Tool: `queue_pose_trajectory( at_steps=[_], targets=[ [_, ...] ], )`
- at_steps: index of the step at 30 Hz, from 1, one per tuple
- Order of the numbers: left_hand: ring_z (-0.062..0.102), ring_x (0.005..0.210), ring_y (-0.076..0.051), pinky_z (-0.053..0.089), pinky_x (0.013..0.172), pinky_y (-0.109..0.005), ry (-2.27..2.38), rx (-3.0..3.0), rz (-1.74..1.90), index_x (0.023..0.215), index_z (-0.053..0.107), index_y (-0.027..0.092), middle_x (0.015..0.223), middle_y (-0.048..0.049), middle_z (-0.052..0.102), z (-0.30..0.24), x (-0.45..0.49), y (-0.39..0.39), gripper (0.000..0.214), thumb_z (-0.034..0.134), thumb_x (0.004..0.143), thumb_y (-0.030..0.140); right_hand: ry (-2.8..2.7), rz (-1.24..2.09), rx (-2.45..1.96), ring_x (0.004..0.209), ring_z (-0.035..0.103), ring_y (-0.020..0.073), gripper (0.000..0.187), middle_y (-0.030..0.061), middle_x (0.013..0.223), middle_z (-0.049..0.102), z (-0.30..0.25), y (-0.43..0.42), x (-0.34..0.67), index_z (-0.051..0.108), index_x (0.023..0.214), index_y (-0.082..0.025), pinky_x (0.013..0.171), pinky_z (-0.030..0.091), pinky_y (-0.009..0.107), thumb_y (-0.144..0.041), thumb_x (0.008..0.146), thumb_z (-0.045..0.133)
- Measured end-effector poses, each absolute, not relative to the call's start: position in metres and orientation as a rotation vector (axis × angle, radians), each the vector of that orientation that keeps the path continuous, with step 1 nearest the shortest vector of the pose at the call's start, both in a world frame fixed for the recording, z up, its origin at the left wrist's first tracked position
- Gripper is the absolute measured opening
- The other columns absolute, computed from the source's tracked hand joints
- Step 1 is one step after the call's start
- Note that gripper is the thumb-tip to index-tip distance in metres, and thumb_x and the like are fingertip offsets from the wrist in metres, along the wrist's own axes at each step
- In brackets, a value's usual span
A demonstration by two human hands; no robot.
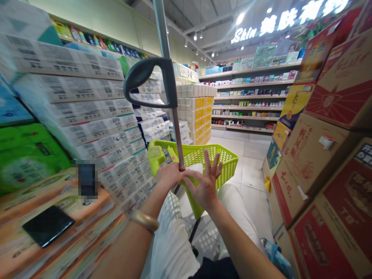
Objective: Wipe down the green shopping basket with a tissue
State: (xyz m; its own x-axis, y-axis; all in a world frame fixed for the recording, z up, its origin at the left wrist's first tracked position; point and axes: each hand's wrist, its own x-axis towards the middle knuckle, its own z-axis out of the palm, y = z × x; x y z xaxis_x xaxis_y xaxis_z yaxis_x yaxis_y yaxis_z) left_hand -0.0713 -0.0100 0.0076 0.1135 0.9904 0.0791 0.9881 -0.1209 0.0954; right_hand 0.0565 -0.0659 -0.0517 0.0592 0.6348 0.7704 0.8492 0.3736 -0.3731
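Observation:
A grey metal pole (164,29) with a dark grey loop handle (148,82) stands upright before me, slightly tilted. My left hand (170,173), with a gold bangle above the wrist, is closed around the pole's lower part. My right hand (205,186) is beside it, index finger and thumb reaching to the same spot, the other fingers raised and spread. Whether it grips anything small there is hidden. Just behind both hands is a lime-green shopping basket (225,161) with a light green handle, and a white item (197,167) shows inside it.
Stacked white tissue packs (95,112) rise on the left. A black phone (48,226) lies on orange packs, near a blurred-out dark object (87,180). Cardboard boxes (316,151) are piled on the right. Goods shelves (250,95) stand beyond the tiled floor (250,166).

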Motion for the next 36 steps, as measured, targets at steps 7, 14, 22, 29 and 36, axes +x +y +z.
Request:
queue_pose_trajectory(
  at_steps=[7,14,22,29,36],
  targets=[
    [0.067,0.097,-0.028,0.051,0.083,-0.036,2.046,2.354,0.259,0.096,0.071,0.028,0.103,-0.0065,0.073,0.003,-0.076,-0.012,0.045,0.047,0.081,0.063,-1.630,-0.283,-1.205,0.146,-0.002,0.0324,0.013,-0.0063,0.151,0.031,-0.048,-0.067,0.055,0.071,0.092,-0.034,0.112,0.008,0.063,-0.027,0.081,0.067],
    [0.067,0.097,-0.026,0.050,0.083,-0.033,2.075,2.364,0.212,0.099,0.070,0.028,0.103,-0.0061,0.073,0.003,-0.079,-0.009,0.042,0.049,0.080,0.060,-1.684,-0.165,-0.942,0.144,0.020,0.0262,0.024,0.0032,0.149,0.035,-0.050,-0.057,0.059,0.064,0.107,-0.027,0.116,0.022,0.051,-0.022,0.086,0.055],
    [0.067,0.096,-0.028,0.050,0.080,-0.035,2.075,2.406,0.244,0.092,0.073,0.031,0.101,-0.0043,0.073,0.003,-0.082,-0.011,0.039,0.049,0.080,0.060,-1.838,0.041,-1.067,0.133,0.037,0.0242,0.052,0.0136,0.133,0.052,-0.079,-0.011,0.047,0.047,0.132,-0.013,0.112,0.029,0.046,-0.010,0.080,0.044],
    [0.067,0.094,-0.026,0.049,0.080,-0.033,2.031,2.432,0.227,0.094,0.071,0.032,0.100,-0.0016,0.074,0.005,-0.091,-0.013,0.034,0.055,0.076,0.055,-1.970,0.077,-1.300,0.109,0.049,0.0223,0.045,0.0092,0.114,0.059,-0.104,0.008,0.072,0.058,0.118,-0.018,0.099,0.036,0.038,-0.009,0.076,0.046],
    [0.068,0.094,-0.028,0.050,0.078,-0.034,2.072,2.441,0.215,0.092,0.072,0.031,0.094,-0.0041,0.074,0.007,-0.095,-0.013,0.032,0.053,0.076,0.051,-1.896,0.083,-1.431,0.112,0.045,0.0226,0.053,0.0110,0.120,0.053,-0.106,0.010,0.062,0.056,0.120,-0.019,0.099,0.034,0.037,-0.004,0.070,0.048]
  ],
)
